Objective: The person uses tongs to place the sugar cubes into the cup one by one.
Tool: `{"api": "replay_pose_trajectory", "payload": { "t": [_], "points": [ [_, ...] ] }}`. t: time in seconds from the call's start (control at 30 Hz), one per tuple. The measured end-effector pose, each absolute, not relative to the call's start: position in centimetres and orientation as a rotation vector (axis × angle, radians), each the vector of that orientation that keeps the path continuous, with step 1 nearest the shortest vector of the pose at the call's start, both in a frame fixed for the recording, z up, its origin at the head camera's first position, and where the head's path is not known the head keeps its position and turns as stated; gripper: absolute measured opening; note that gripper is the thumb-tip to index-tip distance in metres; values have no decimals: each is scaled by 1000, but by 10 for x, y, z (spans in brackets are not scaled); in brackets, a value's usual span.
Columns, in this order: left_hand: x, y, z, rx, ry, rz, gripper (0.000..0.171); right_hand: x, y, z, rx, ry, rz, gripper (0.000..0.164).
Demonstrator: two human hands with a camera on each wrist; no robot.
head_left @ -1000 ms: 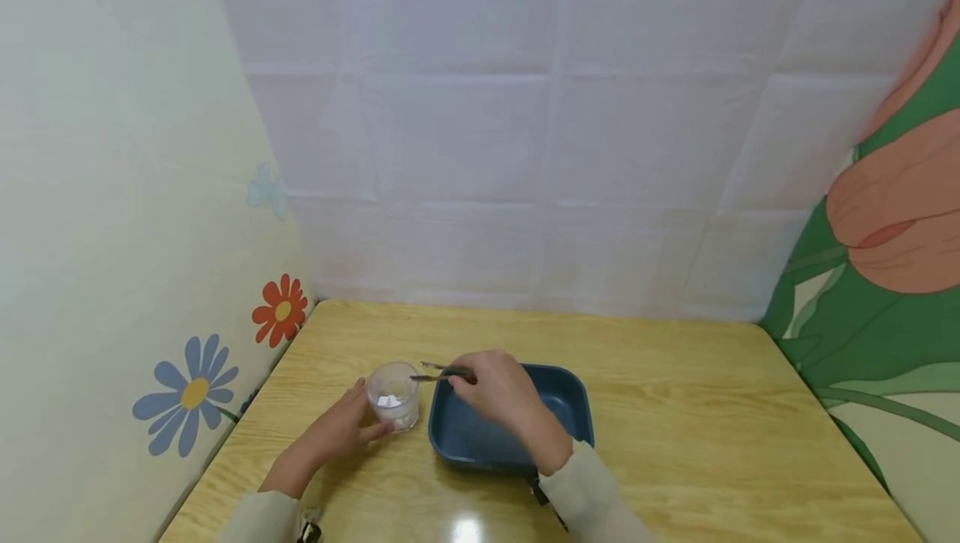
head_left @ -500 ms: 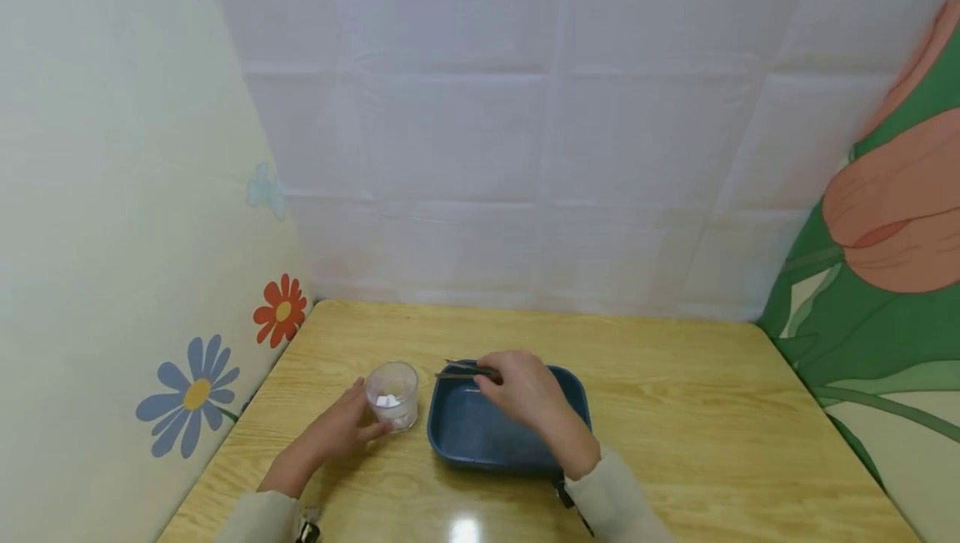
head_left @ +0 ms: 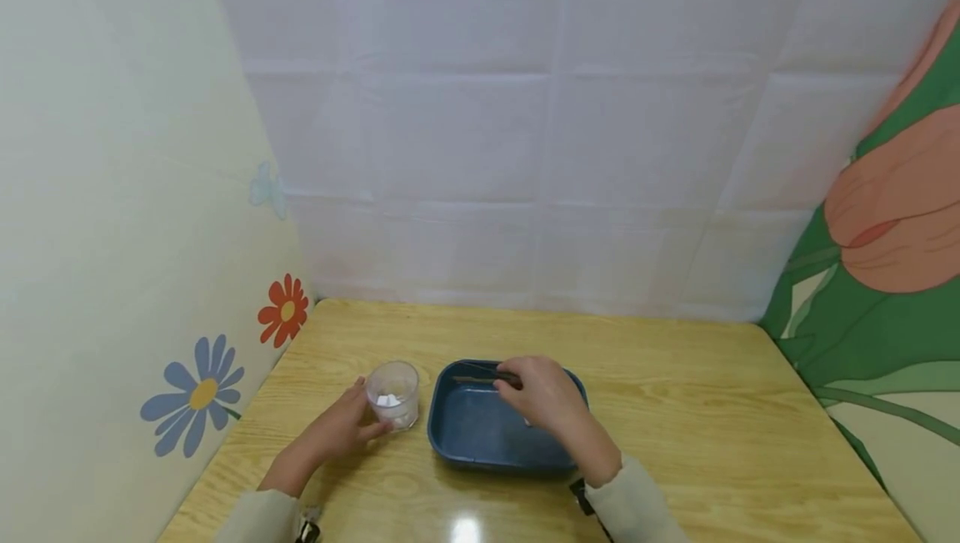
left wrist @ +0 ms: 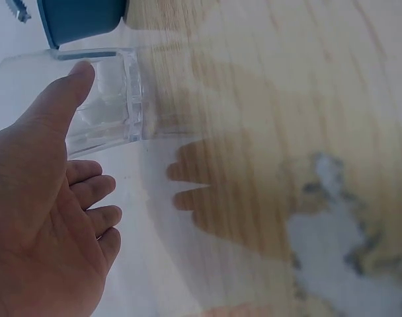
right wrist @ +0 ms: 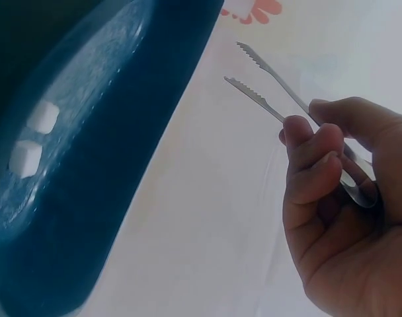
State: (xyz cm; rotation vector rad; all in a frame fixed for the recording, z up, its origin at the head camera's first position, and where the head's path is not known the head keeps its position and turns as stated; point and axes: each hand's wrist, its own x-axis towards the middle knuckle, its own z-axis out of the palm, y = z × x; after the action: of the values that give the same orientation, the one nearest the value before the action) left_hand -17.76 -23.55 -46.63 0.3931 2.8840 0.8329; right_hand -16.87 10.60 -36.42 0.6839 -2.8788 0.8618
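My left hand [head_left: 339, 428] holds a clear glass [head_left: 403, 393] at its side, thumb in front and the index finger behind. White cubes [left wrist: 110, 79] lie inside the glass, looking like sugar cubes. Over the dark blue rectangular dish [head_left: 476, 434], my right hand [head_left: 546, 397] grips small metal tongs [right wrist: 278, 78] with serrated tips. The tips stand apart with nothing between them and point left. Two white cubes [right wrist: 25, 158] rest on the dish's floor in the right wrist view; in the head view the right hand mostly hides them.
The dish stands just right of the glass on a wood-grain table [head_left: 675, 409]. A white cloth [head_left: 450, 151] hangs behind the table's far edge. Flower-printed panels [head_left: 885, 276] flank both sides. Each wrist wears a dark strap-like device [head_left: 581, 495].
My right hand has moved right with the tongs, from near the glass to above the dish. The left hand and the glass have stayed in place.
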Motion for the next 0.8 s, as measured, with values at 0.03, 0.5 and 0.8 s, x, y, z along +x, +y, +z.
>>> {"api": "replay_pose_trajectory", "payload": {
  "t": [0.03,0.5,0.8],
  "points": [
    [-178,-235,-466,391,2881,835,84,-169,108,-365,684,-2872,856,26],
    [-179,-231,-467,411,2898,822,84,-171,134,-376,607,-2879,769,23],
    [-184,-230,-474,420,2892,831,87,-172,147,-382,538,-2916,766,22]
  ]
}}
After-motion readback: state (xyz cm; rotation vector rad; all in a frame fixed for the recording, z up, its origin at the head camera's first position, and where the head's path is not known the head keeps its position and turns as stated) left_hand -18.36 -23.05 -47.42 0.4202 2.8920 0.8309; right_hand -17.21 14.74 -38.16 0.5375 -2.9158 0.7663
